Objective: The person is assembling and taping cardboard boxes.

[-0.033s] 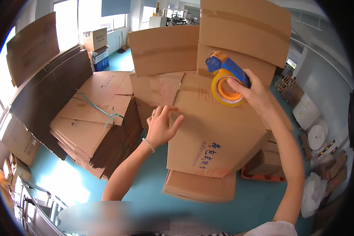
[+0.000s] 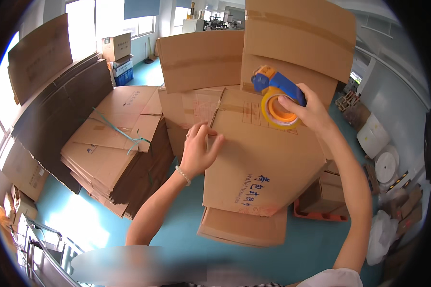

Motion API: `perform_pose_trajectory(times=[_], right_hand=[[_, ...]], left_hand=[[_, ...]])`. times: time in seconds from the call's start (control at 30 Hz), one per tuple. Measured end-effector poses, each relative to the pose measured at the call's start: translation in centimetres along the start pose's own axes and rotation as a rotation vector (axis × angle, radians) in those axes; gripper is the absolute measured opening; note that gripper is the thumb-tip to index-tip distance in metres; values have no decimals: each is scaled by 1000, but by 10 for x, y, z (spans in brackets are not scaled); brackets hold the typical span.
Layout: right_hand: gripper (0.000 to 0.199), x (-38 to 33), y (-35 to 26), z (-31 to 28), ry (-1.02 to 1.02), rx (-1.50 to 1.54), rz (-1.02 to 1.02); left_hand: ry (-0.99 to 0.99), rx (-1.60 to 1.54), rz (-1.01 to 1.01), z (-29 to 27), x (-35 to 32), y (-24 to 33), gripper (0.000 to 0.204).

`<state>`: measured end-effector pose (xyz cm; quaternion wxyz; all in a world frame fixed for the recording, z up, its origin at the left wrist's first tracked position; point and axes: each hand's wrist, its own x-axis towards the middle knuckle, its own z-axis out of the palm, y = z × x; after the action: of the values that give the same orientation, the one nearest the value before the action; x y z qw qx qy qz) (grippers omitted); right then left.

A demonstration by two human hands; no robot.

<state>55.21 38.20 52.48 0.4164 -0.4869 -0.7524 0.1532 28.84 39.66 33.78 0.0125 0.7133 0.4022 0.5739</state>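
Note:
My right hand (image 2: 313, 111) is wrapped round a blue and orange tape dispenser (image 2: 287, 88), its thumb by the yellow tape roll (image 2: 268, 111). The dispenser is held above the far right part of a large brown cardboard box (image 2: 268, 153), apart from its top as far as I can see. At the box's left edge is my left hand (image 2: 199, 148), empty, with fingers loosely curled and the thumb apart from them. Whether its fingertips touch the cardboard I cannot tell. A taped seam (image 2: 232, 111) runs across the far part of the box. Raised cardboard panels (image 2: 201, 62) stand behind it.
To the left lies a stack of flattened cartons (image 2: 115, 138) with a green strap (image 2: 122, 131) on top. Dark cardboard sheets (image 2: 62, 115) lean beyond it. A carton on a red pallet (image 2: 321, 216) and white rolls (image 2: 385, 162) are at right.
My left hand's fingers have curled in and its thumb has come nearer to them. My right hand and the tape dispenser have shifted slightly right and down in the picture.

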Motion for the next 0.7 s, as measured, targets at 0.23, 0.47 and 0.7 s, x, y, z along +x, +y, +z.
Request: perform_pose_trajectory(times=[0.23,0.47,0.7], right_hand=[[41,57,37,16,-96,-53,-308],[48,135,81,60,-666,-231,-185],[62,151,79,51,-970,-373,88]], left_hand=[[-171,-65,-356,20,35,-20,42],[-233,-112,-401,38,37,2,87],[-569,-46,-349,59,85,-33,117]])
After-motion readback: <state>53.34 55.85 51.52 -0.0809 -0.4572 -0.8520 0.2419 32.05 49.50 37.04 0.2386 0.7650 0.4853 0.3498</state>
